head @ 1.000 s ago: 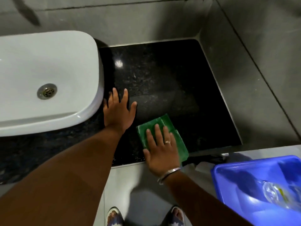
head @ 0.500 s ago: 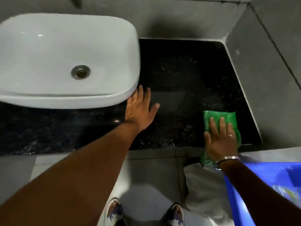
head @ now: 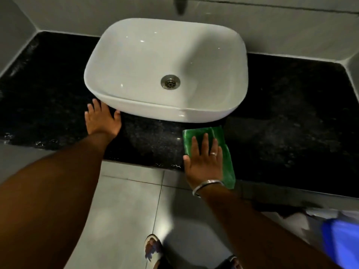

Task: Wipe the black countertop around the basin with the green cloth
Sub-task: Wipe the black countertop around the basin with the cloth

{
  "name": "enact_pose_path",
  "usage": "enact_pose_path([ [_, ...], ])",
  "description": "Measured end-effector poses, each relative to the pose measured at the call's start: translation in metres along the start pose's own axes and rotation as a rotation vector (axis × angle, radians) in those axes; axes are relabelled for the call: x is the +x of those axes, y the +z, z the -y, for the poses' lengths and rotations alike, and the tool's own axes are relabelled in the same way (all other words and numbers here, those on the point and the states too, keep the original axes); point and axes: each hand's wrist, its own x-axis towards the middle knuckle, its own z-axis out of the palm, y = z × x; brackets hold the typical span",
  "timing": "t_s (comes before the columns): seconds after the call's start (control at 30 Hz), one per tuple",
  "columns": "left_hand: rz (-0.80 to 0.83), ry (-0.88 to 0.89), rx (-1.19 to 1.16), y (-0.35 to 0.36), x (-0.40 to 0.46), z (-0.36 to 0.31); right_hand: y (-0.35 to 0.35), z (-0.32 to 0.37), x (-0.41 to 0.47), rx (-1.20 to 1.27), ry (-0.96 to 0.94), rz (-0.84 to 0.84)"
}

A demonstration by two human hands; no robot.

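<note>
The black speckled countertop [head: 287, 117] runs wall to wall, with a white basin [head: 167, 63] standing on it in the middle. A folded green cloth [head: 223, 150] lies on the counter's front edge, just below the basin's front right corner. My right hand [head: 204, 162] presses flat on the cloth, fingers spread, a ring and a bangle showing. My left hand [head: 103, 121] rests flat on the bare counter at the basin's front left corner, fingertips touching the basin's base and holding nothing.
Grey tiled walls enclose the counter at the back and both sides. A tap spout [head: 180, 6] hangs above the basin. A blue plastic tub [head: 340, 247] sits at the lower right by the floor. My sandalled feet [head: 153, 249] stand on grey floor tiles.
My right hand has slid the green cloth left along the front edge, from the right corner to under the basin's front. My left hand moved from the basin's right side to its left front corner.
</note>
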Motion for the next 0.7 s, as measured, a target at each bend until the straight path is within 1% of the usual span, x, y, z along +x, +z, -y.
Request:
enact_pose_path([
  [0.07, 0.002, 0.023, 0.005, 0.005, 0.012, 0.014, -0.003, -0.011, -0.002, -0.06, -0.086, -0.016],
  [0.13, -0.004, 0.03, 0.013, 0.006, 0.016, 0.019, -0.01, -0.044, -0.011, -0.142, -0.145, -0.076],
  [0.2, -0.01, 0.038, 0.014, 0.007, 0.016, 0.019, -0.016, -0.079, -0.02, -0.15, -0.06, -0.143],
  [0.27, -0.018, 0.043, 0.0, 0.009, 0.014, 0.019, -0.022, -0.103, -0.026, -0.147, 0.082, -0.133],
  [0.33, -0.025, 0.036, -0.007, 0.012, 0.016, 0.02, -0.02, -0.101, -0.023, -0.117, 0.209, -0.115],
  [0.4, -0.026, 0.026, -0.008, 0.016, 0.018, 0.02, -0.014, -0.077, -0.017, -0.075, 0.339, -0.165],
  [0.47, -0.026, 0.028, -0.011, 0.018, 0.019, 0.019, -0.007, -0.032, -0.012, -0.051, 0.365, -0.187],
  [0.53, -0.025, 0.041, -0.016, 0.019, 0.02, 0.019, 0.007, 0.028, -0.006, -0.02, 0.283, -0.18],
  [0.63, 0.005, 0.043, -0.012, 0.02, 0.021, 0.021, 0.027, 0.128, 0.004, -0.009, 0.107, -0.152],
  [0.7, 0.009, 0.045, -0.016, 0.019, 0.02, 0.022, 0.034, 0.161, 0.008, -0.028, -0.021, -0.094],
])
